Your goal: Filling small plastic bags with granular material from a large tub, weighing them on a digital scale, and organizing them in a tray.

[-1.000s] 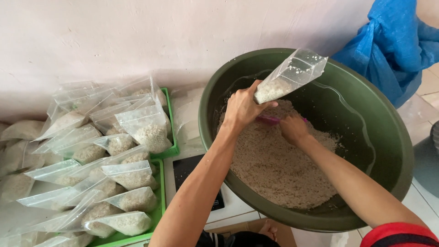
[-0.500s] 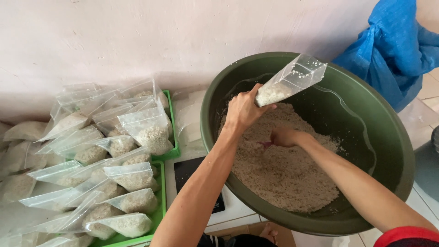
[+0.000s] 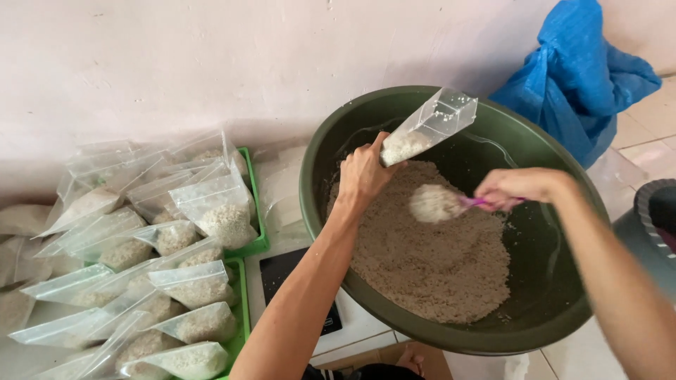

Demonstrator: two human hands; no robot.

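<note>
My left hand (image 3: 365,173) grips a clear plastic bag (image 3: 428,127) by its lower part, tilted up to the right, with a little pale grain in the bottom. My right hand (image 3: 520,187) holds a pink-handled scoop (image 3: 440,203) heaped with grain, just below the bag and above the pile. Both hands hover over a large dark green basin (image 3: 549,309) holding a mound of pale grain (image 3: 429,253).
To the left, green trays (image 3: 251,211) carry several filled clear bags of grain (image 3: 211,211). A white scale (image 3: 296,281) sits partly under the basin. A blue plastic sack (image 3: 577,77) leans against the wall at the right. A dark container (image 3: 651,218) stands at the right edge.
My right hand has come up out of the grain pile with a full scoop and moved right. My left hand keeps the bag in the same place.
</note>
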